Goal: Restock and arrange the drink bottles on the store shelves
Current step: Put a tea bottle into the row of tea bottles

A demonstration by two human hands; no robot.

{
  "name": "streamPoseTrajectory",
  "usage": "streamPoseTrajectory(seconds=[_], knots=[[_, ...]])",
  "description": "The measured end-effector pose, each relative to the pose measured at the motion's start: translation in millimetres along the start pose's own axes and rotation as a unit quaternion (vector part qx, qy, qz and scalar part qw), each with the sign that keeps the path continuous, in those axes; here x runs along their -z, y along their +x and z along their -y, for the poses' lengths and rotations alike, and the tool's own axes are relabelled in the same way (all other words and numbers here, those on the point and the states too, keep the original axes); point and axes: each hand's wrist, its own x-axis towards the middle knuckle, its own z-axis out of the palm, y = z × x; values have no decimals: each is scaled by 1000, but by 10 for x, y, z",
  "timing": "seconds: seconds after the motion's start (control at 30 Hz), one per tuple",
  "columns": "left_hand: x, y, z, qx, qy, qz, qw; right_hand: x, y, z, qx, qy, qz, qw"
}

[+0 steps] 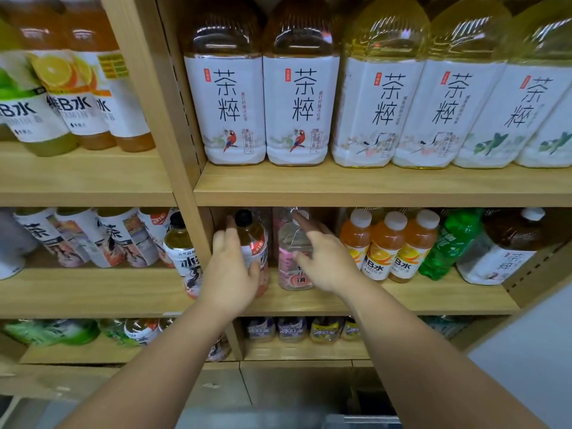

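Note:
On the middle shelf (309,300) my left hand (230,270) grips a black-capped bottle of amber tea (252,239) with a white and peach label, thumb on its front and fingers round its left side. Right beside it stands a clear pink-labelled bottle (292,258). My right hand (325,258) reaches toward that pink bottle with fingers spread and straight, the fingertips at its right side near the neck; whether they touch it is unclear.
Three orange vitamin-water bottles (387,246), a green bottle (448,243) and a large tea bottle (507,252) fill the shelf to the right. Large tea bottles (297,94) line the shelf above. A wooden upright (173,125) separates the left bay, also stocked with bottles.

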Motion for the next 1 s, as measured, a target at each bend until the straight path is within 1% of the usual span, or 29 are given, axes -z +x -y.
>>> streamPoseTrajectory(seconds=[0.13, 0.3, 0.43, 0.53, 0.6, 0.7, 0.77, 0.8, 0.83, 0.9, 0.93, 0.97, 1.0], knots=[[30, 171, -128, 27, 60, -18, 998, 6, -4, -59, 18, -2, -1, 1000], [40, 310, -295, 46, 74, -46, 995, 1, -12, -71, 16, -1, 16, 1000], [43, 422, -364, 63, 147, -8, 987, 8, 8, -69, 12, -5, 29, 999], [83, 413, -384, 69, 135, 15, 988, 0, 10, -77, 4, -5, 42, 999], [109, 298, -395, 45, 113, 1, 993, -6, 15, -77, 2, -5, 45, 999], [93, 50, -382, -35, 110, -36, 993, 13, 33, -72, 5, -4, 51, 999], [85, -105, -367, -51, 97, -50, 993, 10, 11, -43, -8, -22, 50, 998], [95, -171, -352, -41, 82, -60, 994, -8, -22, -7, -12, -46, 26, 999], [115, -232, -334, -27, 66, -74, 995, -31, -75, 39, -3, -70, -18, 997], [187, -350, -301, -16, 38, -101, 994, -89, -229, 128, 65, -75, -123, 987], [240, -405, -293, -17, 24, -113, 993, -121, -308, 156, 117, -53, -153, 980], [309, -457, -290, -17, 13, -125, 992, -159, -378, 163, 165, -21, -165, 972], [388, -502, -281, -15, 5, -136, 991, -201, -445, 166, 195, 17, -155, 968]])
